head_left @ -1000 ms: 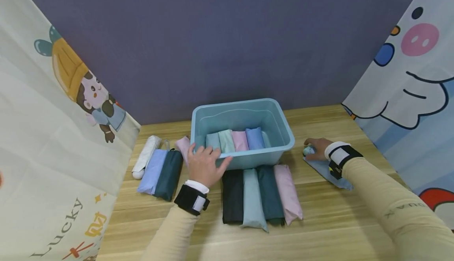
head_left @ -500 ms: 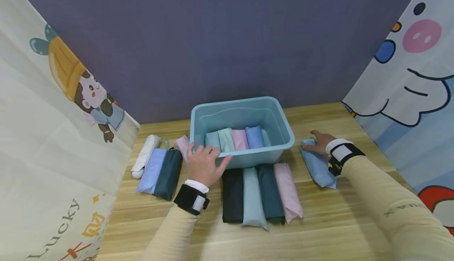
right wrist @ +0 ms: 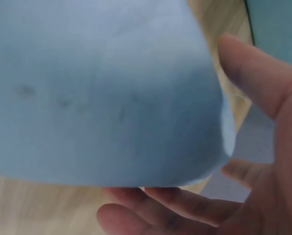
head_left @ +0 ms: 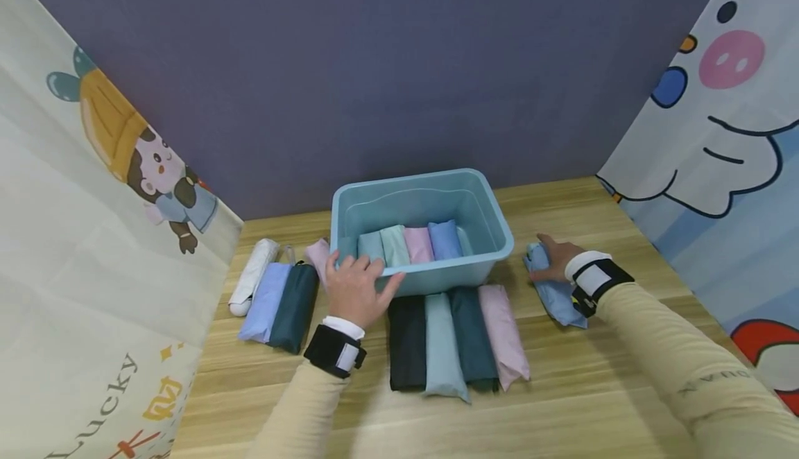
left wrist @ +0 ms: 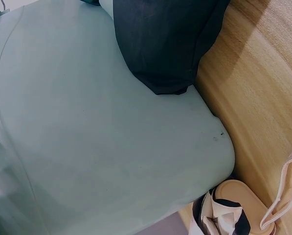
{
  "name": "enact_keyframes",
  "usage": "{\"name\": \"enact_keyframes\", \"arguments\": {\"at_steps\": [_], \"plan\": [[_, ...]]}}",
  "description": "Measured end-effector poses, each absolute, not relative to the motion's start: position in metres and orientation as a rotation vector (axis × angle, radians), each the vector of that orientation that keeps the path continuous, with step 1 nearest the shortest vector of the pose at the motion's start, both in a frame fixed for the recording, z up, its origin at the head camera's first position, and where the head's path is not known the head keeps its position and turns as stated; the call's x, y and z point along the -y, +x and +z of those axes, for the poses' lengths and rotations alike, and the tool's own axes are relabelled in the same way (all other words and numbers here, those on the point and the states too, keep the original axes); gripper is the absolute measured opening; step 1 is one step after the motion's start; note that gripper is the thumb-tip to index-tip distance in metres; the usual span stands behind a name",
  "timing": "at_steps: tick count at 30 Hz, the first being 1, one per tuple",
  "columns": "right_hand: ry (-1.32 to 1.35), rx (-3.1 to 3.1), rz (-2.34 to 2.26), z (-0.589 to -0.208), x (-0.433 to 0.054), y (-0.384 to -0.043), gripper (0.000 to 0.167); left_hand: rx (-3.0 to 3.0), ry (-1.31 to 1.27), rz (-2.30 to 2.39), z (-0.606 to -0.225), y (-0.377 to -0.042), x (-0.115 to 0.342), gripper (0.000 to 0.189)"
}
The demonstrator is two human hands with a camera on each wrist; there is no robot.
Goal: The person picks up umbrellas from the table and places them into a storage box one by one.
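My left hand (head_left: pixel 356 296) rests on the front left rim of a light blue plastic bin (head_left: pixel 431 279), fingertips over the edge and thumb spread along the front. Inside the bin, several folded umbrellas in pastel sleeves stand in a row, the blue one (head_left: pixel 445 239) rightmost. To the right of the bin, my right hand (head_left: pixel 562 259) lies over a light blue folded umbrella (head_left: pixel 557 303) on the table. In the right wrist view its thumb (right wrist: pixel 248 73) is apart from the umbrella sleeve (right wrist: pixel 111 107), with the other fingers along the opposite edge. The left wrist view hides the left hand.
A black (head_left: pixel 408 344), a pale teal (head_left: pixel 444 348), a dark green (head_left: pixel 474 341) and a pink (head_left: pixel 504 338) umbrella lie before the bin. Left of it lie white (head_left: pixel 254 275), lavender (head_left: pixel 267 303), dark green (head_left: pixel 293 310) and pink (head_left: pixel 318 258) ones. A dark wall (head_left: pixel 399 84) stands behind.
The light blue umbrella under my right hand has swung round, its near end coming left. My right hand has shifted slightly with it. My left hand stays on the bin's rim.
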State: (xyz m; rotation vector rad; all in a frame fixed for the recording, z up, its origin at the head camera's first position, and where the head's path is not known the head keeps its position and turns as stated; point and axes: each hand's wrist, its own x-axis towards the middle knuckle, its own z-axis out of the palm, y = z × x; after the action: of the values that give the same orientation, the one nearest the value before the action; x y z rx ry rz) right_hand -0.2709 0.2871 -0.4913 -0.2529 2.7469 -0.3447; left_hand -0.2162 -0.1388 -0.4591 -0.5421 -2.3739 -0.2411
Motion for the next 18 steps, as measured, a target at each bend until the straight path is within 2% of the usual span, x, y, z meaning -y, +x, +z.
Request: {"name": "enact_keyframes", "arguments": {"at_steps": [6,18], "plan": [[-0.259,-2.769,-0.327,-0.510,-0.290,-0.279,0.103,2.376,-0.545,-0.250,-0.459,-0.216,0.139,0.053],[-0.228,-2.820,-0.410,-0.515,-0.294,-0.284,0.085,2.396,-0.533,-0.232,-0.459,-0.216,0.139,0.054]]}}
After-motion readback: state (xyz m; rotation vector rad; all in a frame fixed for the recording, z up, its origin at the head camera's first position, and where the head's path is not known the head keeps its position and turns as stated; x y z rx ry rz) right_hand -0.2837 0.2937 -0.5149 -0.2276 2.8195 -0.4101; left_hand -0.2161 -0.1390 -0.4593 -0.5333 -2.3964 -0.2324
